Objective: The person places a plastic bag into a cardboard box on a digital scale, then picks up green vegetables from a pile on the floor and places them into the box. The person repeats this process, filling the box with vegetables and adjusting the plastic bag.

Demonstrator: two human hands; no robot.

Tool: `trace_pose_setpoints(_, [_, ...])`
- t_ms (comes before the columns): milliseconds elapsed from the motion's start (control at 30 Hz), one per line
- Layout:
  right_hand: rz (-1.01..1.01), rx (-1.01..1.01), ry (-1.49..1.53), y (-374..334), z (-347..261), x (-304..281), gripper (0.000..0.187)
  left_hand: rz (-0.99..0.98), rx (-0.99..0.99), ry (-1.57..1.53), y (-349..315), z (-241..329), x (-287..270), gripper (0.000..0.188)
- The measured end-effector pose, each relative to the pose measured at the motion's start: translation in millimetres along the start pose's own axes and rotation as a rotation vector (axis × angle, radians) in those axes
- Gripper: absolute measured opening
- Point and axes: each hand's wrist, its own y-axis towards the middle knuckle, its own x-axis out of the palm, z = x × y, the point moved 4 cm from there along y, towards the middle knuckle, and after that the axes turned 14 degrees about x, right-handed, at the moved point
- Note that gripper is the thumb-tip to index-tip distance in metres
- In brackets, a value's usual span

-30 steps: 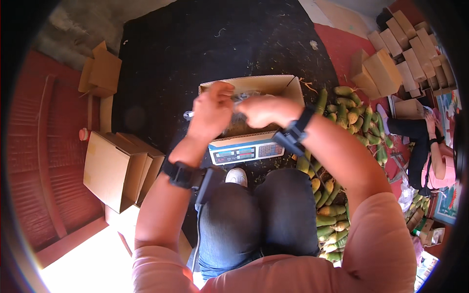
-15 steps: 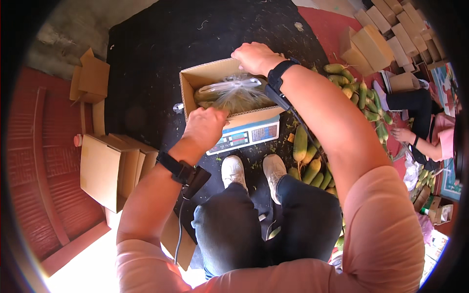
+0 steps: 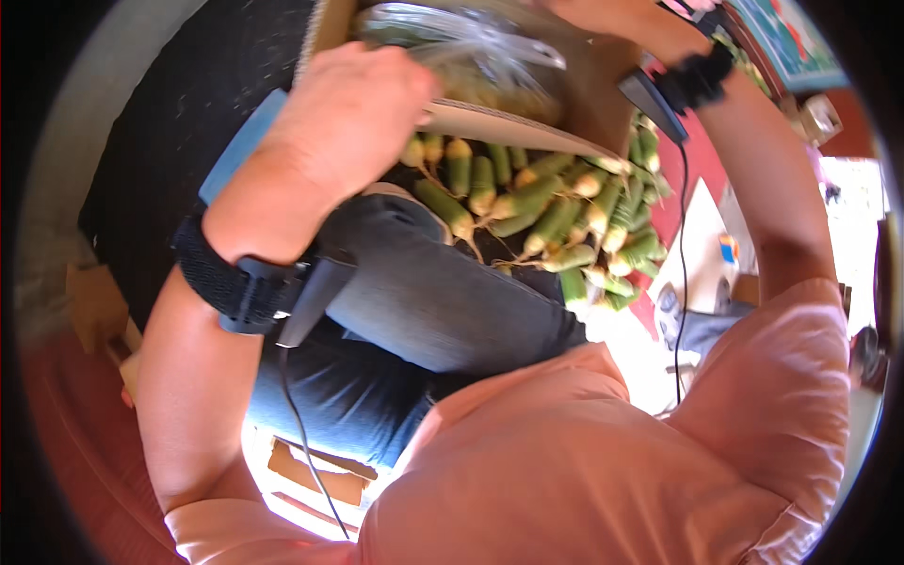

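Note:
An open cardboard box (image 3: 513, 130) is held up between my two hands at the top of the view. My left hand (image 3: 344, 118) is closed on its near wall, fingers over the rim. At the far side my right hand (image 3: 603, 15) grips the box, its fingers partly cut off by the picture's edge. Inside lies a clear plastic bag (image 3: 471, 47) with its top gathered; greenish contents show dimly through it. Beside my left wrist the blue edge of a scale (image 3: 240, 146) shows, mostly hidden by my arm.
Several green radishes (image 3: 546, 212) lie in a pile on the floor below and right of the box. A small carton (image 3: 97, 306) stands at the left. Another person's dark-clad leg (image 3: 711, 330) shows at the right. Cables hang from both my wrist straps.
The box has come off the scale and nearer to me, carried in both hands. My view and body have turned right, toward the radish pile.

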Motion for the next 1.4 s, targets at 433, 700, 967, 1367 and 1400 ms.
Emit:
trace_pose_setpoints(433, [-0.461,1.085,-0.029,-513,62,-13,0.013,-0.012,0.741,-0.59,143,349,132,0.012])
trace_pose_setpoints(700, [-0.499,1.395,0.2,-647,-23,57,0.018,-0.258,0.853,-0.695,134,384,185,0.012])
trace_pose_setpoints(967, [-0.495,1.379,0.371,-711,-25,90,0.009,-0.186,0.495,-0.733,105,270,99,0.014])
trace_pose_setpoints(1367, [-0.065,1.033,0.412,-570,79,165,0.037,0.773,-1.209,-0.077,-295,188,-38,0.028])
trace_pose_setpoints(1400, [-0.041,0.95,0.446,-533,78,166,0.037,0.763,-1.341,-0.048,-339,207,-16,0.027])
